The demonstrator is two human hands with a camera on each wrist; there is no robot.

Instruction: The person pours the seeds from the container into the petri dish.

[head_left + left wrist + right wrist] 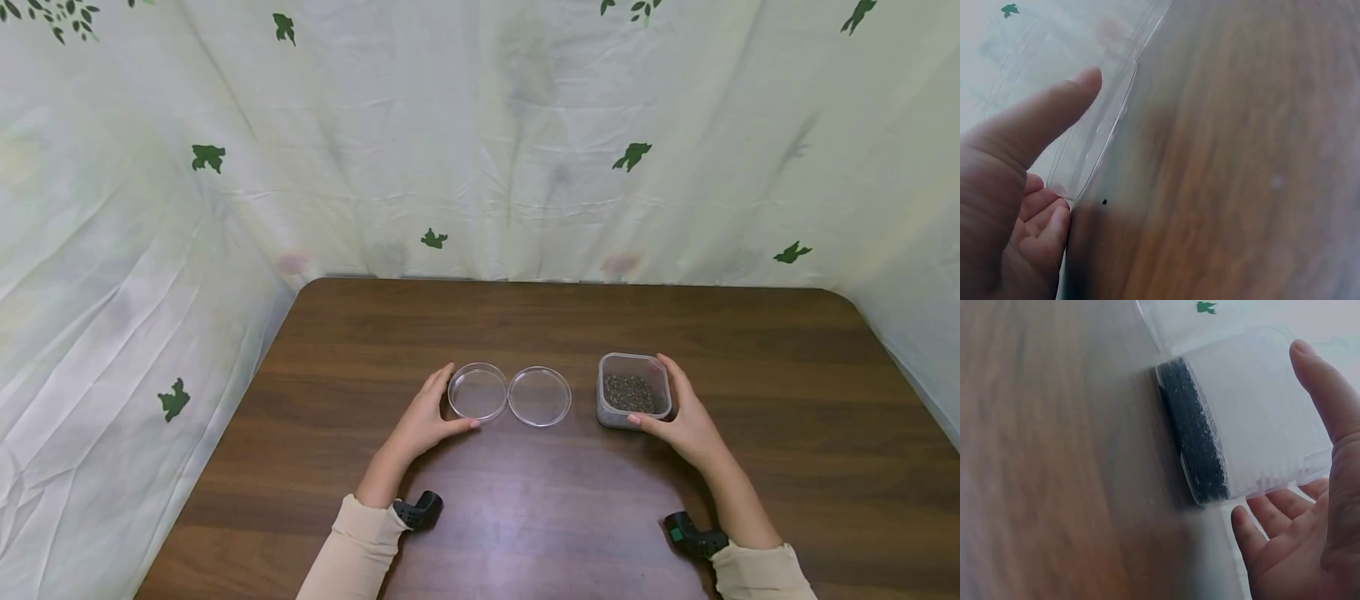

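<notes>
Two shallow, clear round petri dishes lie side by side on the table, a left dish [477,393] and a right dish [540,397]. My left hand [422,423] holds the left dish by its side, thumb at the near rim and fingers round the outer left. Further right stands a square translucent plastic tub [617,418] with small dark grains [628,390] in its lower part. My right hand [692,427] grips this tub from the right, its thumb on the near wall. In the right wrist view, the grains [1194,431] form a dark layer at the tub's bottom.
The brown wooden table [525,500] ends at the back against a pale curtain [480,150] printed with green leaves and birds. A black wrist camera [422,510] sits on the left forearm, another camera [693,536] on the right.
</notes>
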